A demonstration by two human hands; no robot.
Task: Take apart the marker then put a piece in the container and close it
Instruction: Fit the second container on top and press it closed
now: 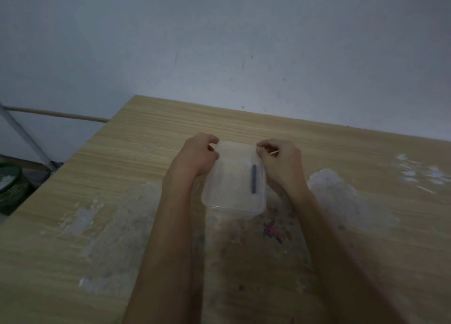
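Note:
A clear plastic container sits on the wooden table in front of me, with its translucent lid lying on top. Through the lid a dark, slim marker piece shows, lying along the right side inside. My left hand grips the lid's far left corner with curled fingers. My right hand pinches the far right corner. A thin pale stick-like piece pokes out from my right hand's fingers. Whether the lid is snapped down is unclear.
White scraped patches mark the tabletop at left and right. A red and blue scribble lies just near the container. A green mesh basket stands on the floor off the left edge. A wall rises behind the table.

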